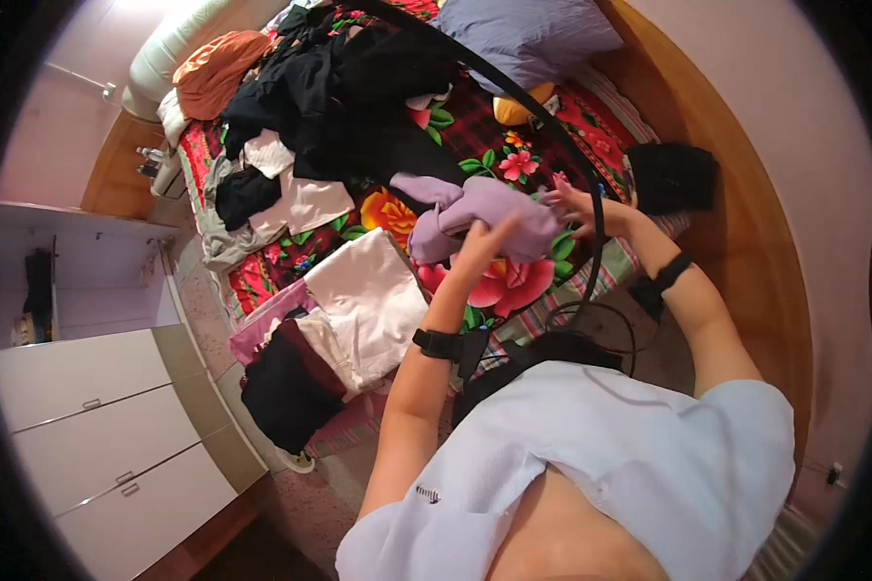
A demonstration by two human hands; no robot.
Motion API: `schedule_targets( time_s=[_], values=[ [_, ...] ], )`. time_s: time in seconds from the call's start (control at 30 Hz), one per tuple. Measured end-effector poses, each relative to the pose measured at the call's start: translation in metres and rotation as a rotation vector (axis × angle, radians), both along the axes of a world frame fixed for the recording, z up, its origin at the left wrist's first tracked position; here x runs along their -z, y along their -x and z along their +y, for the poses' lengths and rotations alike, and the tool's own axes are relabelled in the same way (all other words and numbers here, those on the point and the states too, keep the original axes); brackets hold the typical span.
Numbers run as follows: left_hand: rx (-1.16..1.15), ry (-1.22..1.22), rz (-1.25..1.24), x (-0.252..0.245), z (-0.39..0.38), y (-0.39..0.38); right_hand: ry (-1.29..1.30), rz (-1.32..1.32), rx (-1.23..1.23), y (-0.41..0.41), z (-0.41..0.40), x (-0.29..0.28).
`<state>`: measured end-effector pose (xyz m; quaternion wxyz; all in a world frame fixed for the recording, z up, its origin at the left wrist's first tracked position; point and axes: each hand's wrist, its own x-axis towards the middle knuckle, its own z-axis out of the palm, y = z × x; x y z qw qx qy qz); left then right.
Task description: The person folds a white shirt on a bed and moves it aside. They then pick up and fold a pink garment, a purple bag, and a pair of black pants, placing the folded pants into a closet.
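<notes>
A bunched lavender garment (509, 210) lies on the floral bedspread (516, 290) in front of me. My left hand (490, 236) is against the near side of the cloth, slightly blurred; whether its fingers grip the fabric is unclear. At the garment's right end is my right hand (585, 207), its fingers spread and also blurred. Left of the garment, a folded white cloth (367, 298) rests on a pile near the bed's edge. A folded black garment (291, 392) and a pink cloth (283, 312) belong to the same pile.
Loose black clothes (349, 102) cover the far bed, with white clothes (309, 203) and an orange cloth (221, 72) alongside. A grey-purple pillow (530, 36) lies at the top. A black cable (588, 152) arches across the view. White drawers (116, 436) stand at left.
</notes>
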<state>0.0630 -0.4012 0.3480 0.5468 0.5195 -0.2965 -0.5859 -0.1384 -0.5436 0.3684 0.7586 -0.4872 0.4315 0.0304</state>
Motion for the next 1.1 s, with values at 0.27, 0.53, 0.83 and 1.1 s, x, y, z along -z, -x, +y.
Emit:
schedule_targets(
  time_s=[0.27,0.53,0.83,1.1],
  values=[
    [0.369,-0.249,-0.649,0.011,-0.021,-0.09,0.327,-0.129,-0.078,-0.153,-0.05,0.076],
    [-0.051,-0.348,-0.64,0.109,-0.053,-0.265,1.164,0.17,0.001,-0.259,-0.076,0.209],
    [-0.617,-0.469,-0.868,0.226,-0.173,-0.435,0.99,0.806,-0.407,-0.315,-0.112,0.315],
    [-0.584,-0.431,-0.988,0.242,-0.296,-0.518,1.355,0.768,-0.21,-0.315,-0.1,0.385]
  ],
)
